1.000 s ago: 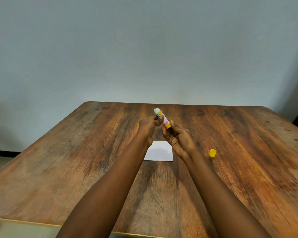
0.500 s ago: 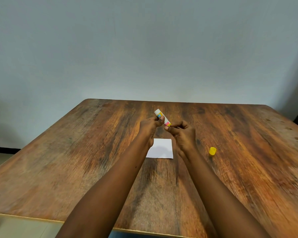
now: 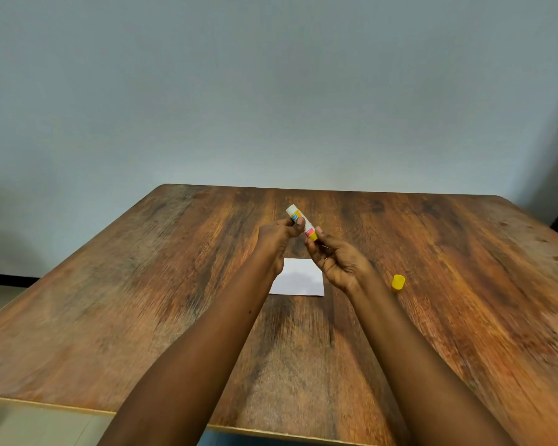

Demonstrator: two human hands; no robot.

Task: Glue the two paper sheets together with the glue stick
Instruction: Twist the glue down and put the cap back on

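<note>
Both forearms are reaching from the near edge toward the middle of the desk (image 3: pixel 136 304), meeting above it. The left hand (image 3: pixel 278 237) is gripping the glue stick (image 3: pixel 309 230) around its barrel, thumb and fingers curled on it. The right hand (image 3: pixel 342 264), palm turned upward, is pinching the stick's yellow base with its fingertips. The stick is tilting, white end up toward the far edge. White paper (image 3: pixel 299 279) is lying flat mid-desk under the hands; cannot tell one sheet from two. A yellow cap (image 3: pixel 398 282) is sitting apart, rightward of the paper.

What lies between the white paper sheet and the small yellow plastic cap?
Head view: wrist of the right hand crosses above; visible wooden tabletop there is bare.
</note>
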